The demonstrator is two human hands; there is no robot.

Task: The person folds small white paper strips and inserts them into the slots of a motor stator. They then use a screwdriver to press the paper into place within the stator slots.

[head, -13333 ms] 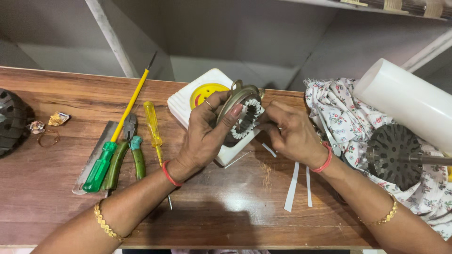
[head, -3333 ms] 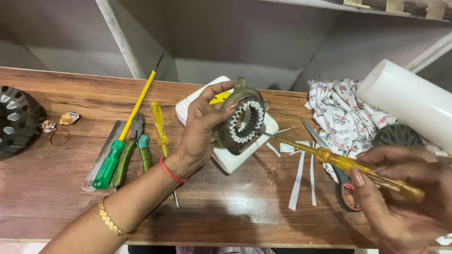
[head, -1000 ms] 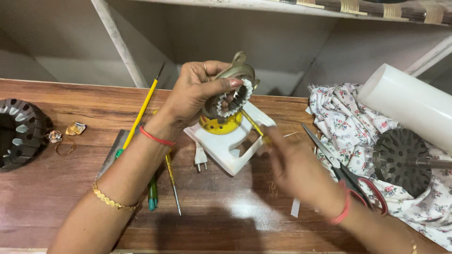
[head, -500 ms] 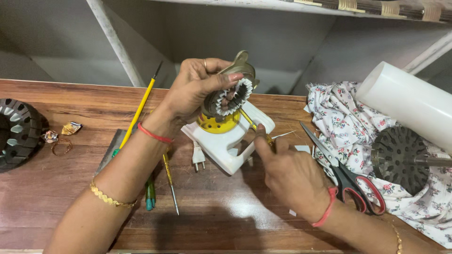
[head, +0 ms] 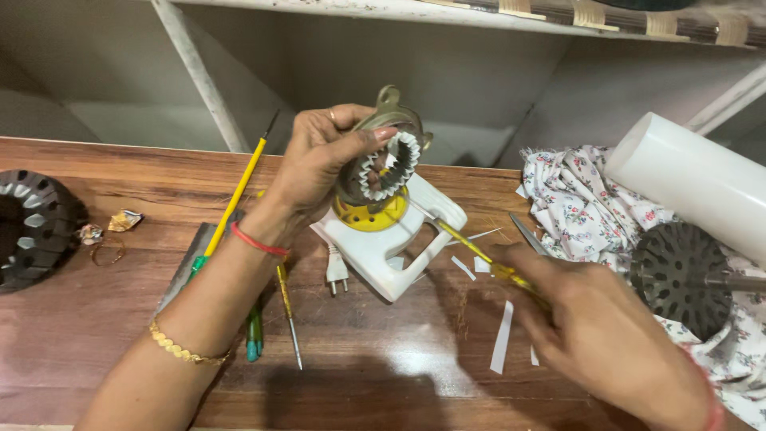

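We list first the left hand [head: 319, 164], raised above the wooden table [head: 104, 319] with fingers closed around a round metal motor ring [head: 388, 156]; the thumb lies across its front rim. The ring has pale paper-lined teeth around its inner opening and is held tilted, its open face turned toward us, just above a white plug-in device [head: 391, 239] with a yellow round top.

Next, the right hand [head: 606, 343], low at the right, fingers wrapped tight around the handle of a yellow screwdriver [head: 479, 257]. Its thin shaft runs up and left toward the ring's opening; we cannot tell whether the tip touches the teeth.

On the table under the left forearm we count a long yellow and green screwdriver [head: 235, 199], a smaller yellow screwdriver [head: 287, 311], green-handled pliers [head: 254, 335] partly hidden, and a grey flat blade [head: 187, 267]. White paper strips [head: 503, 335] lie scattered near the right hand.

At the far left we note a dark ribbed fan housing [head: 32, 227] with small scraps [head: 120, 221] beside it. At the right: a flowered cloth [head: 582, 207], a dark perforated rotor [head: 678, 275] resting on it, and a white tube [head: 694, 179] behind.
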